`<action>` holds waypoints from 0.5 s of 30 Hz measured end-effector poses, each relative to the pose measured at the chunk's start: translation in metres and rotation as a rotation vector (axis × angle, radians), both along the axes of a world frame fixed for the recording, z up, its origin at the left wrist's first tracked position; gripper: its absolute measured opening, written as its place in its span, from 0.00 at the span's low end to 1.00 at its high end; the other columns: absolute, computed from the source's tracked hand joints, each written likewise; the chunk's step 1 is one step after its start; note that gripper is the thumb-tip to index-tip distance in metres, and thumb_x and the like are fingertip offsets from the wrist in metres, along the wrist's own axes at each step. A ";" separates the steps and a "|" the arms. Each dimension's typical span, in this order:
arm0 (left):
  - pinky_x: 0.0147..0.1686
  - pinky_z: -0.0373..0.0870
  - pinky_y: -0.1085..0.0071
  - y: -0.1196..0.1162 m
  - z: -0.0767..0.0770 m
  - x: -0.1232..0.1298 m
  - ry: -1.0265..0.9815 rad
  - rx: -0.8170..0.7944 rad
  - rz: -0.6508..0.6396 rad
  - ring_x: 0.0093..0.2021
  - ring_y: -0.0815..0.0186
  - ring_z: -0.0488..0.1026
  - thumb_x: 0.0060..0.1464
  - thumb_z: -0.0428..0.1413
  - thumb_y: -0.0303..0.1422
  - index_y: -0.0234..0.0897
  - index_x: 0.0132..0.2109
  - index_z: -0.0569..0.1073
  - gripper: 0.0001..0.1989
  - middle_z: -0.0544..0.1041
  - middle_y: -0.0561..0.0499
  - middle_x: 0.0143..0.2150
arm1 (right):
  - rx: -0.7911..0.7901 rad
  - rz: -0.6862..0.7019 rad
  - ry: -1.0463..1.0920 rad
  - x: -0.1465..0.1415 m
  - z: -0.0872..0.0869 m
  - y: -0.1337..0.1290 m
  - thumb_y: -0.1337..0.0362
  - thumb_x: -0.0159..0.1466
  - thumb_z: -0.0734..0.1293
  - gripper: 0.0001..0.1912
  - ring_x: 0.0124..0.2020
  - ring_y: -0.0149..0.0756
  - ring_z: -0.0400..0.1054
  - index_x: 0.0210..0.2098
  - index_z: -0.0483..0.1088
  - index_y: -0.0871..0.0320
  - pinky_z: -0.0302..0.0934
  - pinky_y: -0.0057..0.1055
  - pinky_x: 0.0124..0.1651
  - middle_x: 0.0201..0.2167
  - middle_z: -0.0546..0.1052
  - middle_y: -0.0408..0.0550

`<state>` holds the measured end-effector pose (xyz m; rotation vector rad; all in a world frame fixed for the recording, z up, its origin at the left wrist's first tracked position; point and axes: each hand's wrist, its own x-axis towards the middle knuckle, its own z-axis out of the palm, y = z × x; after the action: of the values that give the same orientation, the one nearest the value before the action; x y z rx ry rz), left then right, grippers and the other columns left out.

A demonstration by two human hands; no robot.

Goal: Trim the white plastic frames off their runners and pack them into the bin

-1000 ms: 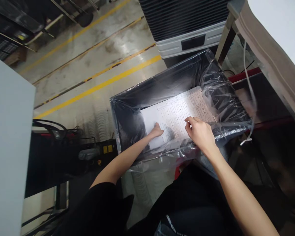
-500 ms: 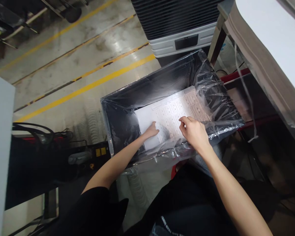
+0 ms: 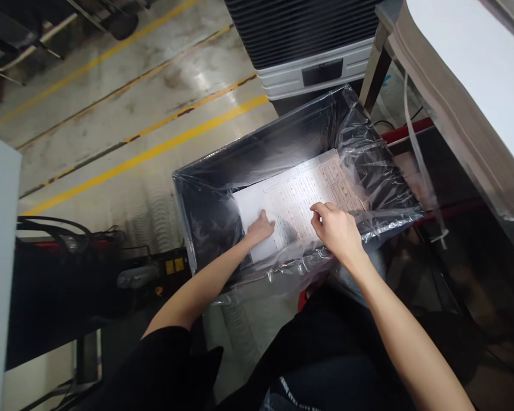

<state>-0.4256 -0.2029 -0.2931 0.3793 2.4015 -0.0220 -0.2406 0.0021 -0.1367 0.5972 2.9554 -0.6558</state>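
1. 2 bare hands are reaching into a black rectangular bin (image 3: 257, 157) lined with clear plastic film (image 3: 304, 264); inside, a pale, flat, rectangular sheet with a fine line pattern (image 3: 297, 197) is lying between the walls.
2. The left hand (image 3: 260, 228) is hanging over the plainer left part of the sheet, its thumb and forefinger pointing apart; whether the fingers are pressing on it, I cannot tell.
3. The right hand (image 3: 336, 228) is hanging over the sheet's near side, thumb and forefinger curling close; whether they are meeting, or pinching something thin, is not showing.
4. Loose film is sagging along the near rim just below both forearms, so a wrist could be catching it and dragging it across the sheet.
5. Film is seemingly overlapping the sheet's near edge; lifting there could be creasing or tearing it.
6. Pushing harder with 1 hand could be bending or tilting the sheet, if it is as thin as it looks.
7. Crumpled film is crowding the right end, while the left end is leaving wider room beside the sheet.
8. A white-topped table (image 3: 471, 68) is overhanging on the right, a thin white cord (image 3: 415, 137) dangling near the bin: a snag for the right arm. Beyond the far wall, grey floor with a yellow line (image 3: 154, 150) is giving more space.
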 end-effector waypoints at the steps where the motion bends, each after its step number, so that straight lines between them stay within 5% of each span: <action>1: 0.62 0.71 0.43 0.002 0.002 0.003 0.048 -0.017 -0.011 0.62 0.49 0.72 0.69 0.56 0.45 0.39 0.71 0.62 0.30 0.69 0.38 0.67 | -0.002 -0.001 -0.001 0.000 0.000 0.000 0.72 0.76 0.65 0.10 0.39 0.43 0.75 0.54 0.75 0.57 0.59 0.33 0.36 0.43 0.78 0.48; 8: 0.74 0.42 0.34 0.031 -0.001 0.011 0.123 0.132 -0.324 0.79 0.42 0.40 0.70 0.51 0.50 0.46 0.79 0.47 0.38 0.41 0.43 0.81 | -0.002 0.006 0.004 0.000 -0.001 0.000 0.71 0.76 0.65 0.10 0.41 0.44 0.76 0.54 0.74 0.57 0.60 0.32 0.37 0.45 0.78 0.48; 15: 0.73 0.48 0.35 0.052 -0.021 0.012 0.078 0.186 -0.404 0.78 0.41 0.46 0.68 0.55 0.50 0.44 0.77 0.51 0.39 0.45 0.40 0.80 | -0.006 -0.002 0.000 0.000 0.001 0.001 0.71 0.76 0.66 0.08 0.40 0.45 0.76 0.52 0.75 0.56 0.60 0.33 0.36 0.41 0.78 0.46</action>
<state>-0.4133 -0.1511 -0.3138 0.9605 2.3705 0.0054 -0.2409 0.0032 -0.1360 0.5998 2.9520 -0.6652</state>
